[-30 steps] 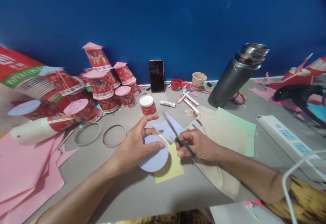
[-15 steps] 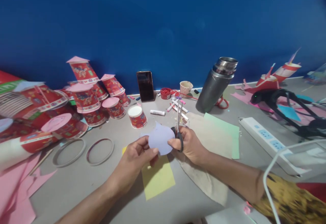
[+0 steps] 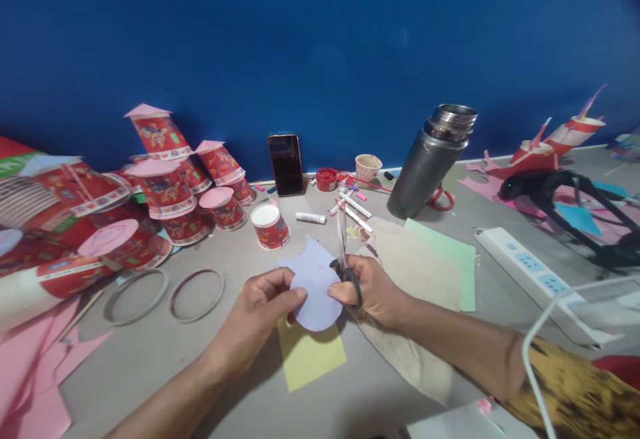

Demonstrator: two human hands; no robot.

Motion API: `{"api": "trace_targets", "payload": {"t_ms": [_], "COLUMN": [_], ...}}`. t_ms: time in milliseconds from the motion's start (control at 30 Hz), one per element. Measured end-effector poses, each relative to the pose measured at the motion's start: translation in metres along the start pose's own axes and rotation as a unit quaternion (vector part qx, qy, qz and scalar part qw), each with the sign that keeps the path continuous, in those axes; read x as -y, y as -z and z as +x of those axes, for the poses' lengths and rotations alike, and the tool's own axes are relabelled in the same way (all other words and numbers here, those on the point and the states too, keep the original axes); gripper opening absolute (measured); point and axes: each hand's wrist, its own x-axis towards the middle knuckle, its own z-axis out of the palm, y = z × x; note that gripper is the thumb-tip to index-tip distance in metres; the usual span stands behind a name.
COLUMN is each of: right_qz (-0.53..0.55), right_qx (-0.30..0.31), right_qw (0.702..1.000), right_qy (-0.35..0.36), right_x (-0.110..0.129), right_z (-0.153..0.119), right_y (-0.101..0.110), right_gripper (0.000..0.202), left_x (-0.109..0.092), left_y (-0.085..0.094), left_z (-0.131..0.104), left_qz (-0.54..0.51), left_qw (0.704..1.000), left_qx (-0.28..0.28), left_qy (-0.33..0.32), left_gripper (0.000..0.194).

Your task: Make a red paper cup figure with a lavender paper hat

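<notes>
A lavender paper piece [image 3: 316,292], round at the bottom with a pointed corner at the top, hangs between both hands. My left hand [image 3: 270,302] pinches its left edge between thumb and fingers. In my right hand [image 3: 373,289] are scissors [image 3: 343,242], blades pointing up and away, while the thumb presses on the paper's right edge. Below the paper, a yellow sheet [image 3: 313,356] lies on the table. An upright red cup with a white top [image 3: 270,227] stands just beyond my left hand.
Stacked red cups [image 3: 167,189] with pink paper tops and two rings [image 3: 197,296] are at left. A phone [image 3: 286,166], markers [image 3: 356,212] and a dark flask [image 3: 431,162] stand or lie farther back. At right are green paper [image 3: 450,259] and a power strip [image 3: 525,269].
The lavender paper has turned in my hands and now shows more of its round face, lower down. The scissors have tilted slightly and shifted left. The view has moved a little.
</notes>
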Motion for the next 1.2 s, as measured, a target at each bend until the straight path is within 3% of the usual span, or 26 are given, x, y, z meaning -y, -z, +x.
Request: {"api": "trace_targets", "payload": {"t_ms": [333, 667, 933, 1200], "right_qz": [-0.011, -0.106, -0.035, -0.108], "right_qx": [-0.033, 0.034, 0.035, 0.052], "right_qw": [0.999, 0.994, 0.999, 0.992], "right_qy": [0.029, -0.016, -0.016, -0.028], "right_x": [-0.001, 0.001, 0.0, 0.001], "right_z": [-0.001, -0.005, -0.001, -0.007], "right_y": [-0.004, -0.006, -0.001, -0.007], "right_gripper": [0.047, 0.046, 0.053, 0.043], "left_x": [0.004, -0.003, -0.001, -0.004], "left_y": [-0.01, -0.007, 0.0, -0.011], "left_z": [-0.002, -0.003, -0.003, -0.003], "left_qz": [-0.013, -0.136, -0.096, -0.095], "left_qw": [1.0, 0.99, 0.995, 0.994], "left_qx": [0.009, -0.031, 0.001, -0.03], "left_qy": [0.006, 0.003, 0.005, 0.031], "left_gripper": [0.031, 0.025, 0.029, 0.035]}}
